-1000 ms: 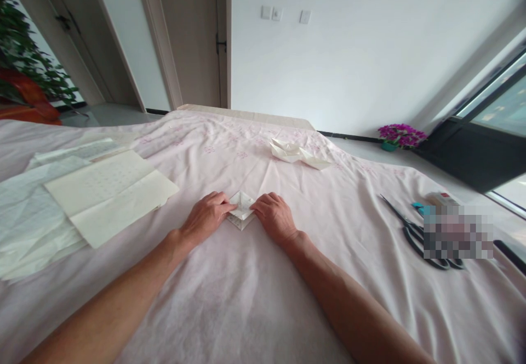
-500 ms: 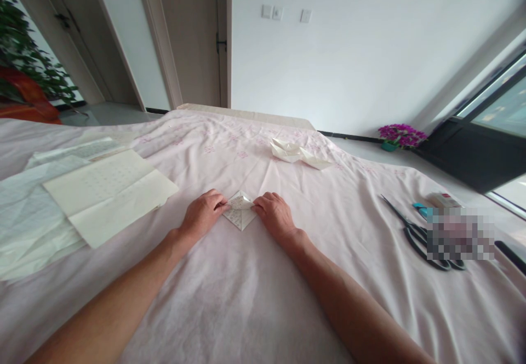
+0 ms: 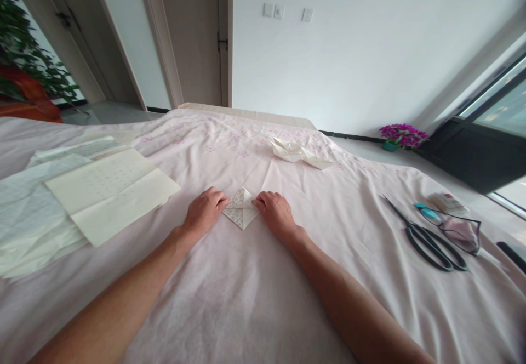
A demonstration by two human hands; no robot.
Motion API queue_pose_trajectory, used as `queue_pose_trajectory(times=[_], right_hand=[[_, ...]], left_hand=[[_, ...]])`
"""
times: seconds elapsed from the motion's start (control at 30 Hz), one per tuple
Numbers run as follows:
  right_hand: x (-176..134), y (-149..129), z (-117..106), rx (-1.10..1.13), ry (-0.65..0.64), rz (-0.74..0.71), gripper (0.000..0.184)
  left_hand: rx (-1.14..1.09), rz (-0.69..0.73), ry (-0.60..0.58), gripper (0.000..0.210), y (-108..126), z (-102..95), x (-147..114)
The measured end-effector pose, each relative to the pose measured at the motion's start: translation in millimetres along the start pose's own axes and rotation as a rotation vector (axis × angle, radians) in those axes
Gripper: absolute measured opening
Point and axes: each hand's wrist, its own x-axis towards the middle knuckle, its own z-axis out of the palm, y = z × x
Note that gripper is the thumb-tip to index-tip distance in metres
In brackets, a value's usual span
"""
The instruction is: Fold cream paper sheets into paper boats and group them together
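Observation:
Between my hands lies a small folded paper, diamond-shaped, with printed or written marks and a crease down its middle. My left hand pinches its left corner, fingers closed. At the right corner, my right hand grips the paper in the same way, its fingers curled. Beyond them on the cloth rest folded paper boats, cream-coloured and seemingly touching each other. To the left, a creased cream sheet lies on top of thinner crumpled papers.
A pink flowered cloth covers the surface. On the right are black-handled scissors, eyeglasses, a small white packet and a dark object at the edge. Purple flowers stand on the floor by the wall.
The paper's upper flap, raised and curved before, now lies flatter, showing more of the marked surface. Both hands keep their hold at the corners. The view has shifted slightly.

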Motion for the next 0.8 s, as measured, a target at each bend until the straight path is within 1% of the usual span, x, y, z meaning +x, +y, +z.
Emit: queue_pose_trajectory(times=[0.2, 0.4, 0.63, 0.8], right_hand=[[1.4, -1.7, 3.9, -0.058, 0.005, 0.037, 0.028], [2.8, -4.7, 5.6, -0.112, -0.019, 0.08, 0.027], [5.1, -6.1, 5.4, -0.105, -0.051, 0.104, 0.023], [8.9, -5.7, 4.1, -0.075, -0.084, 0.125, 0.02]], left_hand=[[0.109, 0.004, -0.005, 0.028, 5.0, -0.1, 1.7], [0.187, -0.037, -0.026, 0.028, 7.0, 1.1, 2.7], [0.205, -0.06, -0.033, 0.027, 8.9, 2.3, 2.2], [0.17, -0.086, -0.033, 0.024, 11.7, 0.2, 1.3]])
